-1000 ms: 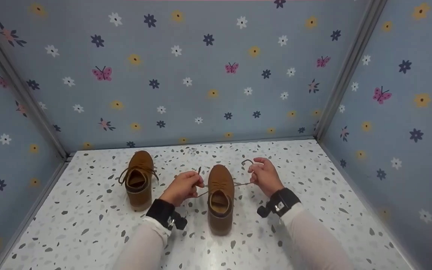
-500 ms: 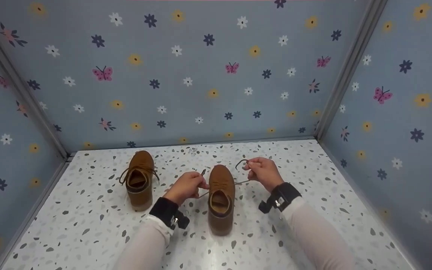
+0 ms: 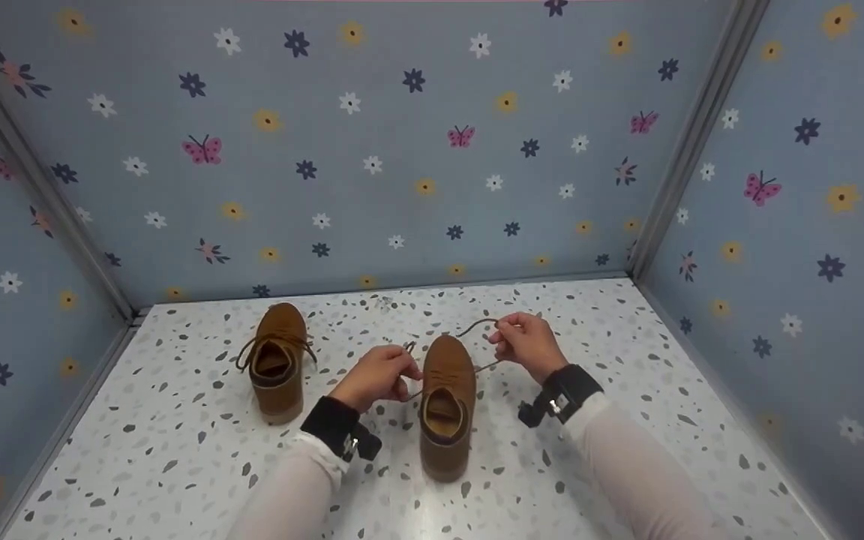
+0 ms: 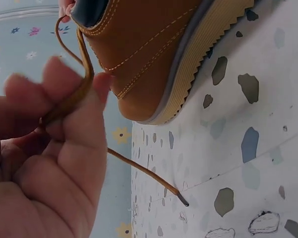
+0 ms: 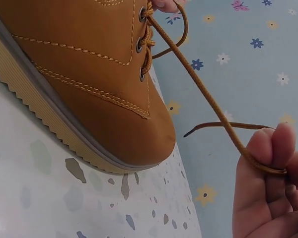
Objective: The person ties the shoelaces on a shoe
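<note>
A brown lace-up shoe stands on the speckled surface between my two hands, its toe pointing away. To its left, my left hand grips one end of the shoelace, the lace running over the curled fingers and its dark tip hanging below in the left wrist view. On the other side my right hand pinches the other lace end, which stretches from the top eyelet to the fingers. The free tip of that lace sticks out toward the shoe's toe. Crossed lacing passes through metal eyelets.
A matching brown shoe with its lace tied in a bow stands farther left. Blue panels with flowers and butterflies wall the white speckled surface at the back and both sides.
Both hands have shifted slightly, the left one toward the shoe. The right lace's free tip has swung left to the toe. The shoe has moved a little right and nearer.
</note>
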A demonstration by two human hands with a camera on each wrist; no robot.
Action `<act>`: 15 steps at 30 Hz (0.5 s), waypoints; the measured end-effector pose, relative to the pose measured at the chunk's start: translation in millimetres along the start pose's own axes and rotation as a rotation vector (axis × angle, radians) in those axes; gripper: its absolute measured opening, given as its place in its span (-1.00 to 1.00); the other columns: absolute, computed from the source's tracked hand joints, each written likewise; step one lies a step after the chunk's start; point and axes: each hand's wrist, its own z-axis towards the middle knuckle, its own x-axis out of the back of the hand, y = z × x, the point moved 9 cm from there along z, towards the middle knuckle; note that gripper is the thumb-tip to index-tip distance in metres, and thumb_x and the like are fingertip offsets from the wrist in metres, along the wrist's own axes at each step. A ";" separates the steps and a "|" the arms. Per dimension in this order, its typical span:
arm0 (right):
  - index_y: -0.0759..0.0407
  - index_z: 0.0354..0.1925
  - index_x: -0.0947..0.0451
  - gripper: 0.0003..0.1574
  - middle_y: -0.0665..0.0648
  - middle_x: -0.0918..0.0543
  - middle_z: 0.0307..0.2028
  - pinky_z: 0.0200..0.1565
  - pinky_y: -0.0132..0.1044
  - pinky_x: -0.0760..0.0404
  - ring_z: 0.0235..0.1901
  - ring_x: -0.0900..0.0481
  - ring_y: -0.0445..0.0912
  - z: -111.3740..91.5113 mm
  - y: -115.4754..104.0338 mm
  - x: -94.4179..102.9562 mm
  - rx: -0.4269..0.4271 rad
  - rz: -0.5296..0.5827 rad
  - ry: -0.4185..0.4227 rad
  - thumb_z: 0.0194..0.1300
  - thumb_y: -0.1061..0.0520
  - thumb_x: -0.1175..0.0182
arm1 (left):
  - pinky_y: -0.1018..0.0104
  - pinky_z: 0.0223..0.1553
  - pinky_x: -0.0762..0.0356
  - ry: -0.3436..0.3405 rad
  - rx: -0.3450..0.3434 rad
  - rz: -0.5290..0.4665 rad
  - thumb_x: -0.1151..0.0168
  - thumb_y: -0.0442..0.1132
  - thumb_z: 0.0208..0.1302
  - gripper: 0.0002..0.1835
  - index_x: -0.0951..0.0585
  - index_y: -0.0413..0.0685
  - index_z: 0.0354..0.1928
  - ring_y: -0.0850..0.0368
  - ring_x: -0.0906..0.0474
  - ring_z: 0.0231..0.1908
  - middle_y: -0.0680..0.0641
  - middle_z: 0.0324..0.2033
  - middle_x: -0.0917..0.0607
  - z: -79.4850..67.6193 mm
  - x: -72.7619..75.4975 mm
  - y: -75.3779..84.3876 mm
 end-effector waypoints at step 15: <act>0.29 -0.04 -0.56 -0.81 0.12 -0.71 -0.33 -0.17 -0.17 -0.81 -0.37 -0.76 -0.13 6.1 -15.7 -3.0 -0.008 -0.032 0.022 0.56 0.16 -0.18 | 0.32 -0.33 -0.74 0.264 0.031 -0.065 -0.20 -0.20 0.52 -0.77 -0.73 -0.22 -0.12 0.16 -0.70 -0.36 -0.07 -0.37 -0.67 -2.7 46.5 -0.9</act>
